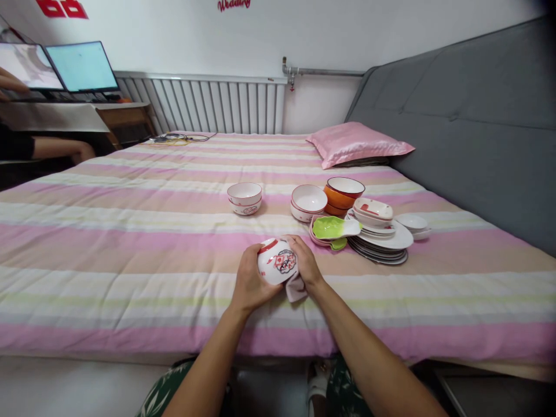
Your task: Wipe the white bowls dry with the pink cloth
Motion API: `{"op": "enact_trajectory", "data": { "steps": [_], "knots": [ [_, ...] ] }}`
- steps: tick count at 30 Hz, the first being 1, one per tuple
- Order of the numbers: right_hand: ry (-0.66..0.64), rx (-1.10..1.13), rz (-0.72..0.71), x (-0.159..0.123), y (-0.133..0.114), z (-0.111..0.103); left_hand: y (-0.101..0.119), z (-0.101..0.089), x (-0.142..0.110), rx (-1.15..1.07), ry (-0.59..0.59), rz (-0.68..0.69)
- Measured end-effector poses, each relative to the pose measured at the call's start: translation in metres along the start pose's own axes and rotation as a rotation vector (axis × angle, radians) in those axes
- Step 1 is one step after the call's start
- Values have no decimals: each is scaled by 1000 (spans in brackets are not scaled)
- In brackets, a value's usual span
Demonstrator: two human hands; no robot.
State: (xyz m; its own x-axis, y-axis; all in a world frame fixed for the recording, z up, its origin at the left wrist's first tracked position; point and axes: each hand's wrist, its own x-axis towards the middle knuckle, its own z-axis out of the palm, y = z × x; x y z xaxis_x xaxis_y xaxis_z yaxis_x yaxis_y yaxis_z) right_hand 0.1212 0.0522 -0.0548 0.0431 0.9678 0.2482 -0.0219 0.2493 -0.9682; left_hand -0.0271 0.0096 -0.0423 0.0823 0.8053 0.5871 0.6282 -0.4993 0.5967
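Tilted on its side between my hands is a white bowl with a red band and a red and black printed picture. My left hand grips its left side, fingers curled round it. A pale pink cloth is in my right hand, pressed against the bowl's right side; part of the cloth hangs below. Beyond my hands stand two stacked white bowls with red rims. To their right is another pair of white bowls.
Orange bowls, a green spoon-shaped dish, stacked plates, a rectangular dish and small white dishes crowd the right. All rest on a striped bedspread. Behind lies a pink pillow. A person's leg shows far left.
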Motion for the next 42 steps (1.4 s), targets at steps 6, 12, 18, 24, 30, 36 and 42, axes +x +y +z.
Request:
{"op": "enact_trajectory", "data": {
  "steps": [6,12,18,24,30,36,42],
  "knots": [
    [-6,-31,-36,-6,-5,1,0,-2,0,-6,-3,-2],
    [-38,-234,-235,-22,-17,3,-3,-3,-2,-10,-9,-32],
    [-87,-447,-438,-30,-29,4,-1,-3,-1,-11,3,-49],
    [-120,-595,-536,-38,-36,10,4,-6,0,-37,-1,-61],
    [-121,-703,-584,-50,-44,20,0,-6,1,-78,3,-11],
    [-175,-775,-656,-64,-45,31,-9,-7,-1,-187,-20,-60],
    [-180,-795,-673,-66,-43,35,-9,-7,-1,-183,1,-63]
  ]
}}
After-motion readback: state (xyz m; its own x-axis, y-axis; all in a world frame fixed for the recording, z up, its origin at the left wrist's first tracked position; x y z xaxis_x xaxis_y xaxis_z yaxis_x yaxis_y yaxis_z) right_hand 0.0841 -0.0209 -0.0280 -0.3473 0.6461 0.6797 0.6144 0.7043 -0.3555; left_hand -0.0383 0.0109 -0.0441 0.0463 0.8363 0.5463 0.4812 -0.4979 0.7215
